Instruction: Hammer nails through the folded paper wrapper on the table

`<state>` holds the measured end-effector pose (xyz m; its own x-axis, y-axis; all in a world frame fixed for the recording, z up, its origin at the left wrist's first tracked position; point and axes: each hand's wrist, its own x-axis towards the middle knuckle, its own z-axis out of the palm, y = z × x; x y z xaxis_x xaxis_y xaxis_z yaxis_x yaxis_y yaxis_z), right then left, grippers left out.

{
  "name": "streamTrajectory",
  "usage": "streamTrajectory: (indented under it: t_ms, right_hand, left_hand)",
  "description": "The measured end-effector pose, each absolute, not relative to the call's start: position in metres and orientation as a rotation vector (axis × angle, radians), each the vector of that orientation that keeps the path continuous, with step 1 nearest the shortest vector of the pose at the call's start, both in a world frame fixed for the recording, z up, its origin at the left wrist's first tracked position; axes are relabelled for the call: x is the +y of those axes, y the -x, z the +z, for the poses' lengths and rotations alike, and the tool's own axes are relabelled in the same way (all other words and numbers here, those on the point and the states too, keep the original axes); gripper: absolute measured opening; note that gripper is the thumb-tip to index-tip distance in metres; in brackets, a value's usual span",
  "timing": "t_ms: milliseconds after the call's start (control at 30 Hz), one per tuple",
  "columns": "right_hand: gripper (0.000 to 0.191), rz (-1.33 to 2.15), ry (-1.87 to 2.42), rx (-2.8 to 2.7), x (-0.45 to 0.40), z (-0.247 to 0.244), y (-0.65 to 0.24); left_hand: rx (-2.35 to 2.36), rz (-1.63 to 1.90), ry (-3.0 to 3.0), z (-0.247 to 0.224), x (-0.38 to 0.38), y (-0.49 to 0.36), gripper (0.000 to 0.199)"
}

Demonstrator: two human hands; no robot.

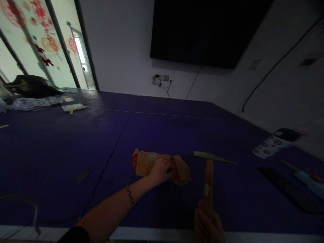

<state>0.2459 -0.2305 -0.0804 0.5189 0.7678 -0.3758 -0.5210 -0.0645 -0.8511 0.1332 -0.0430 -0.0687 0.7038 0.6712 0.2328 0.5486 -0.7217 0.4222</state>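
Note:
A torn piece of brown cardboard (183,171) with red printed bands lies on the purple table top (121,202). On it rests my left hand (161,171), its fingers curled together around a small dark thing (169,170) too dim to name. My right hand (209,225) is wrapped round the wooden handle of a hammer (208,184) near the bottom edge of the view. The hammer stands head up, to the right of the cardboard and apart from it; its narrow metal head points left and right.
Several thin metal tools (84,174) lie to the left. At the right are a dark flat strip (288,189), a patterned white container (273,145) and wooden-handled tools (307,179). A white tray (74,107) and a black bag (32,85) sit at the far left.

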Motion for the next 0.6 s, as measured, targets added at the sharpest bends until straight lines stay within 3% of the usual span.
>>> streamTrajectory:
  t_ms: [233, 433, 600]
  right_hand:
    - [0.041, 1.216, 1.132, -0.361, -0.219, -0.096, -0.263]
    - [0.045, 1.303, 1.136, -0.412, -0.214, -0.103, -0.267]
    - [0.045, 1.127, 1.182, -0.361, -0.216, -0.092, -0.253]
  left_hand:
    - [0.938, 0.551, -2.522, -0.07, -0.04, -0.131, 0.017]
    - [0.958, 0.517, -2.499, -0.062, -0.04, -0.129, 0.027]
    - [0.951, 0.473, -2.523, -0.039, -0.041, -0.122, 0.038]
